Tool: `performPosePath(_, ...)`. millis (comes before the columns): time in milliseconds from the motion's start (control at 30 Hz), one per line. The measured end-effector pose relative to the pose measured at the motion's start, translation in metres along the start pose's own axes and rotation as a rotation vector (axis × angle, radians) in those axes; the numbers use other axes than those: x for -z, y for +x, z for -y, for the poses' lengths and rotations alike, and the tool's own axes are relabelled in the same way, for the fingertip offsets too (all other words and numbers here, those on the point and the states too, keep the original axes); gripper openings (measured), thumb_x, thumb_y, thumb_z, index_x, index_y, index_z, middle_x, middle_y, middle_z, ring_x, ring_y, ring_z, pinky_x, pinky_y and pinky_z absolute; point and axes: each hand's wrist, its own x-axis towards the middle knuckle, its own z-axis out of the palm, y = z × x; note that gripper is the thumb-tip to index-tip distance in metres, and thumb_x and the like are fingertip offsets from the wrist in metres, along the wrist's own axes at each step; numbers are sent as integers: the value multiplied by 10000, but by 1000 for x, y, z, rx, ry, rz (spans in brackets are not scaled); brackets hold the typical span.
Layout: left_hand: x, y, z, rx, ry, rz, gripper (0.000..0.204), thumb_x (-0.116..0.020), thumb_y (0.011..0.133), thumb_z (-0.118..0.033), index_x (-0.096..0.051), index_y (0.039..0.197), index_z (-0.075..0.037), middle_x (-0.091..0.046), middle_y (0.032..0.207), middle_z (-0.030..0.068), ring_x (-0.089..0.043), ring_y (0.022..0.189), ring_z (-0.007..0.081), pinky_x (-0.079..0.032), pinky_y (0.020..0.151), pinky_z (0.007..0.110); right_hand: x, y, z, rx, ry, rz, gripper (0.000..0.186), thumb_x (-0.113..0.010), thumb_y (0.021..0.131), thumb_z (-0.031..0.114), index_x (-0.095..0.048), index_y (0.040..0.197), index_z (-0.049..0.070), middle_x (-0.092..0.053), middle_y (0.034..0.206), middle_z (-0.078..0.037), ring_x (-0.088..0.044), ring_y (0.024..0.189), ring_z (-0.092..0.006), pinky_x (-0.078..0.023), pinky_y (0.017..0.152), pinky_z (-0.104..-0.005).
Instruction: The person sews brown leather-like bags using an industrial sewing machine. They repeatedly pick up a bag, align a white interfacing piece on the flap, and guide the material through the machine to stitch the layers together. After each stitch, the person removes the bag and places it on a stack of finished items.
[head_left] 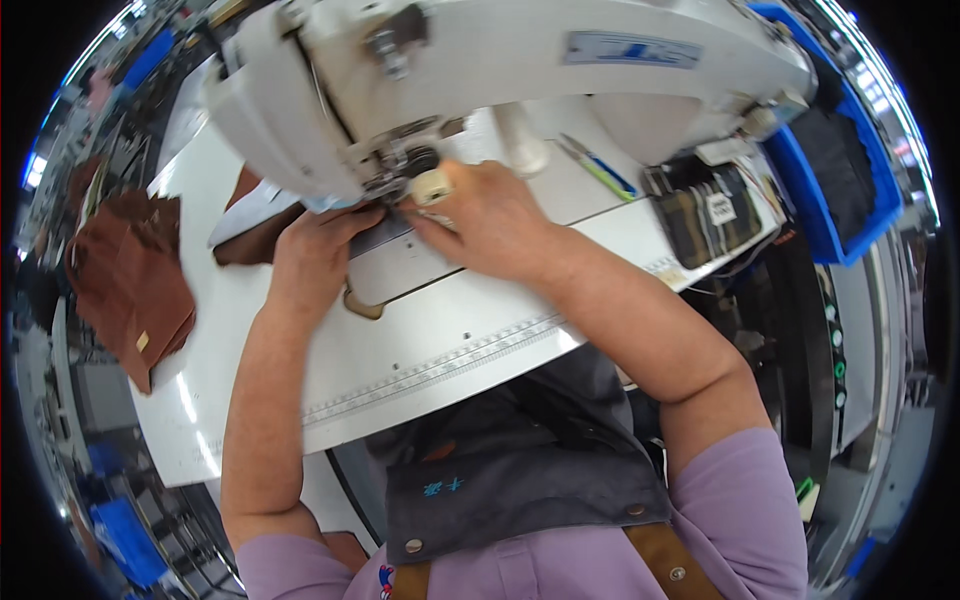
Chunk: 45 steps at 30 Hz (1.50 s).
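A white sewing machine [500,55] stands over the white table, its needle area partly hidden by its own head and my hands. My left hand [315,250] is just left of the needle, fingers closed at the edge of a brown fabric piece [245,248]. A pale sheet [250,212] lies over part of that fabric. To the right of the needle, my right hand [490,220] has its fingers curled together beside a cream round part [432,187]. What its fingertips pinch is hidden and blurred.
Brown fabric pieces [135,275] hang over the table's left edge. Snips with green and blue handles [600,168] lie behind my right hand. A camouflage-patterned pouch [703,210] sits at the right edge, near a blue bin [835,235]. A printed ruler [430,368] runs along the front.
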Motion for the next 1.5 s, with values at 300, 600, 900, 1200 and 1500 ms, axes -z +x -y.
performPosePath(300,-1,1,-3,33,-4,-15,407,-564,812,131,-763,1099,-78,-737,1093,143,-703,980,329,-566,867,390,6,15,-8,-309,699,-158,439,-480,1070,435,-650,957,47,-654,764,-84,-663,724,-214,-534,684,-366)
performPosePath(600,-1,0,-6,87,-15,-16,445,-560,787,137,-766,1111,-89,-738,1067,152,-699,970,347,-555,872,400,7,15,-7,-409,759,-88,557,-430,1063,526,-678,865,68,-663,720,-36,-657,704,-173,-521,684,-330)
performPosePath(900,-6,-4,10,78,200,-138,323,-614,802,19,-644,1123,41,-679,1061,258,-628,975,486,-504,886,529,13,11,6,-421,745,51,549,-358,1105,463,-637,901,36,-622,771,-44,-579,760,-139,-470,744,-299)
performPosePath(1200,-30,32,14,224,196,-216,170,-527,834,-50,-692,867,-26,-712,865,210,-679,853,415,-533,738,501,2,0,-19,-348,637,74,484,-407,1097,377,-710,1000,12,-644,806,-36,-563,747,-100,-426,657,-252)
performPosePath(1500,26,-1,43,633,196,-156,233,-501,885,-103,-617,1081,-53,-696,987,231,-646,971,440,-502,846,523,7,9,-8,-324,567,127,524,-438,1079,434,-715,964,4,-615,725,-51,-567,708,-136,-451,664,-294)
